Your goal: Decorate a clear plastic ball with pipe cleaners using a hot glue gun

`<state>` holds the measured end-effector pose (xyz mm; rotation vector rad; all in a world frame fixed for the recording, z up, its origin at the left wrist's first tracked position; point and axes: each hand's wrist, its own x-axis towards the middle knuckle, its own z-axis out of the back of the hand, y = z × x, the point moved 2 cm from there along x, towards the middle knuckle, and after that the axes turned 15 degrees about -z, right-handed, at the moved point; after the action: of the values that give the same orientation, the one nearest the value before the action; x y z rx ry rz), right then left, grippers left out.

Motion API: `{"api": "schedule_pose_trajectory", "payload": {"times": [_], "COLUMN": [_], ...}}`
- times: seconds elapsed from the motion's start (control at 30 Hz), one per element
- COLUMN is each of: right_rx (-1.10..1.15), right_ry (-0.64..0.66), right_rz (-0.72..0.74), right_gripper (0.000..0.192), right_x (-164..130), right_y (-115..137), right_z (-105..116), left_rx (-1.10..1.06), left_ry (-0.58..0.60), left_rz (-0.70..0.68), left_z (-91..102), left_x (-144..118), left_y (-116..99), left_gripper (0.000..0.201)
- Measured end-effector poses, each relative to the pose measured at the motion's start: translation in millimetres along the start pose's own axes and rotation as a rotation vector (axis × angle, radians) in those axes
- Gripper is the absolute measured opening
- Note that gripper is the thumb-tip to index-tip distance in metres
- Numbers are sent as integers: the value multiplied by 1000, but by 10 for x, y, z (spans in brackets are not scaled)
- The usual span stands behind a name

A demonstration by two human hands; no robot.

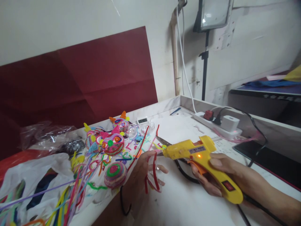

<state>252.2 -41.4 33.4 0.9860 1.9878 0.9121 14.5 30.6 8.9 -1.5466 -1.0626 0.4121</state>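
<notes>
Over the white tabletop [188,201], a yellow glue gun [202,160] is gripped in the right hand [218,175], fingers wrapped shut around its handle and one finger laid at the orange trigger. Its long axis runs level, with the nozzle aimed left at a red pipe cleaner [152,172], just beside the tip. That looped piece is pinched in the left hand [141,172], whose fingers are loosely closed on it; whether something clear is also held cannot be told. Left of the gun, decorated balls [113,142] and loose pipe cleaners are heaped; scissors [163,141] lie just behind the nozzle.
</notes>
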Motion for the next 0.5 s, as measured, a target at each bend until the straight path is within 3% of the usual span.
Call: {"api": "schedule_pose_trajectory", "payload": {"times": [0.5], "right_rx": [68], "right_ry": [36], "right_rz": [32], "right_gripper": [33], "right_x": [-24], "right_y": [34], "right_z": [-23], "left_rx": [21], "left_ry": [35], "left_rz": [-43], "left_z": [-34], "left_x": [-10], "left_y": [0], "left_gripper": [53]}}
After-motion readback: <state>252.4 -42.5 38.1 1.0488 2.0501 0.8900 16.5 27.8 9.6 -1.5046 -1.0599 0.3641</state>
